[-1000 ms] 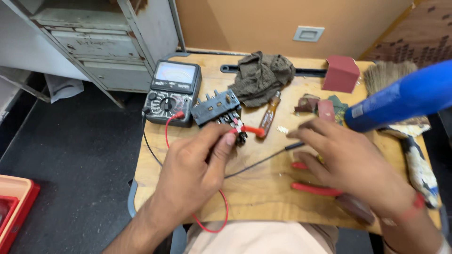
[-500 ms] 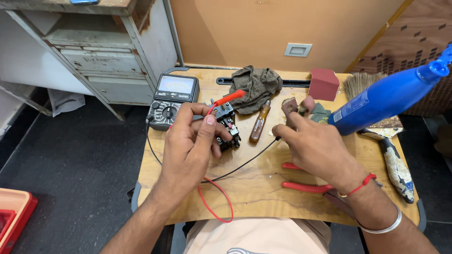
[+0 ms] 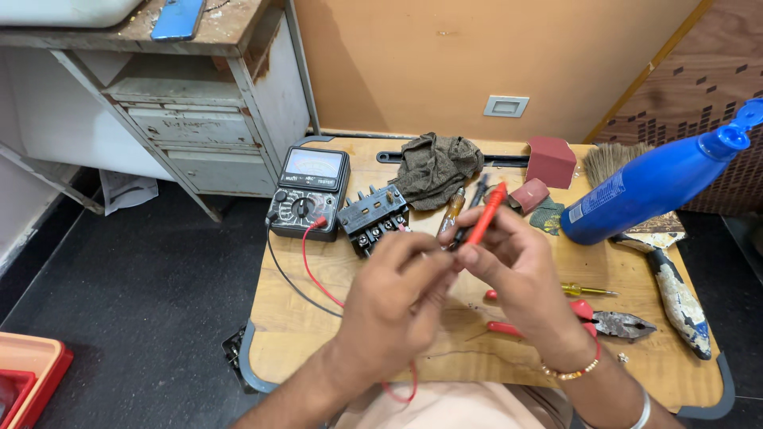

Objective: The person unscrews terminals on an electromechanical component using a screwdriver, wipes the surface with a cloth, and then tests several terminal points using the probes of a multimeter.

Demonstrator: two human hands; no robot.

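This is a small repair workshop. A worn wooden table [image 3: 318, 318] carries an analog multimeter [image 3: 308, 193], with red-handled pliers [image 3: 588, 319], a yellow screwdriver [image 3: 586, 291], a greasy rag [image 3: 435, 168] and a brush [image 3: 608, 159] to its right. A battered grey metal cabinet [image 3: 199, 119] stands left of the multimeter.

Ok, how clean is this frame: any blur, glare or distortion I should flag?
Head view: even indoor light, soft shadows, no harsh glare. The left hand is motion-blurred, the right hand and red probe slightly soft. The meter and black block read sharp. The blue bottle, close to the lens, looms large; wide-angle stretch shows at the table edges.
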